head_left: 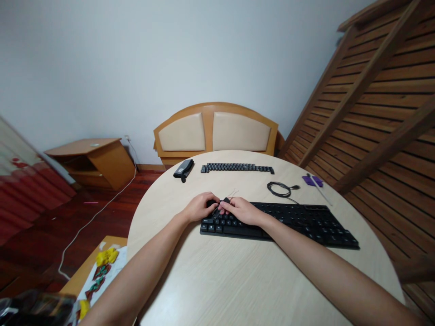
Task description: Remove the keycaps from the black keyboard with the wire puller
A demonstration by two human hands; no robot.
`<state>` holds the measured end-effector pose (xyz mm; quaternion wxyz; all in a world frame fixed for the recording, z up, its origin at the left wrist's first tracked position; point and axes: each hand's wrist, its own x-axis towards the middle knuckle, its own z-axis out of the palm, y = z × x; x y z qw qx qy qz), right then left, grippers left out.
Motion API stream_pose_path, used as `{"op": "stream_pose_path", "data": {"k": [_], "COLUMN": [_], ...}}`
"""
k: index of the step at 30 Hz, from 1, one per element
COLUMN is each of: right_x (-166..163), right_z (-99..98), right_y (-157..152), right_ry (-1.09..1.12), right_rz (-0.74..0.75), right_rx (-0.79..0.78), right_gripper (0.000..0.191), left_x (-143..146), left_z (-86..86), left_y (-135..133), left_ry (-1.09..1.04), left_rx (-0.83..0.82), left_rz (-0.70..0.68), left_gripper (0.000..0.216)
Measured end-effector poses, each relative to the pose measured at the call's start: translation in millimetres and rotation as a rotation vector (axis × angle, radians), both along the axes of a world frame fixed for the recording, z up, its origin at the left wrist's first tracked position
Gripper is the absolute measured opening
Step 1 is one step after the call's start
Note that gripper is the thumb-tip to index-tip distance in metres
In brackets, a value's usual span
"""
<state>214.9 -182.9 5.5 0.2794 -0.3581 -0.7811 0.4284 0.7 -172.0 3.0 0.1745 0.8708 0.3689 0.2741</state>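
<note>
A black keyboard (306,222) lies on the round table, many of its keycaps off on the right side. Over its left end my two hands meet. My left hand (201,207) is closed at the dark looped handle of a wire keycap puller (215,212), whose thin wires stick out beyond the fingers. Pinched in the fingertips of my right hand (244,211) is a small black piece that looks like a keycap (226,200); the fingers partly hide it. My right wrist rests across the keyboard's middle. Loose keycaps (238,167) stand in rows farther back.
A coiled black cable (279,189) lies behind the keyboard. Purple cloth (312,181) with a thin stick sits at the right. A dark folded pouch (184,168) lies at the back left. Beside the table's left edge stands a low wooden surface (86,267) with colourful items.
</note>
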Motion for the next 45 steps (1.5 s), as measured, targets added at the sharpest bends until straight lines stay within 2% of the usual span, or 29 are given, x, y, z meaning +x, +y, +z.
{"op": "stream_pose_path", "data": {"k": [5,14,22,27,34,45], "right_x": [6,16,15,13,11,7], "right_z": [1.1,7.8,0.9,0.1,6.1,7.6], "right_y": [-13,-29,-28,-26,-26,-28], "right_ry": [-0.005,0.004,0.146,0.183,0.102,-0.045], "right_rz": [-0.086,-0.069,-0.088,-0.105,-0.081,-0.159], "right_rx": [0.081,0.144,0.010,0.000,0.030,0.140], "right_gripper": [0.046,0.035,0.029,0.028,0.034,0.032], "left_x": [-2,-2,-2,-1,-1,-1], "left_z": [-1.6,0.5,2.8,6.0,3.5,4.9], "left_y": [-2,-6,-7,-7,-4,-4], "left_ry": [-0.011,0.012,0.032,0.032,0.042,0.012], "left_rx": [-0.019,-0.020,-0.022,-0.027,-0.027,-0.063], "left_rz": [-0.028,-0.079,-0.080,-0.096,-0.083,-0.086], "left_gripper": [0.020,0.022,0.022,0.021,0.020,0.020]}}
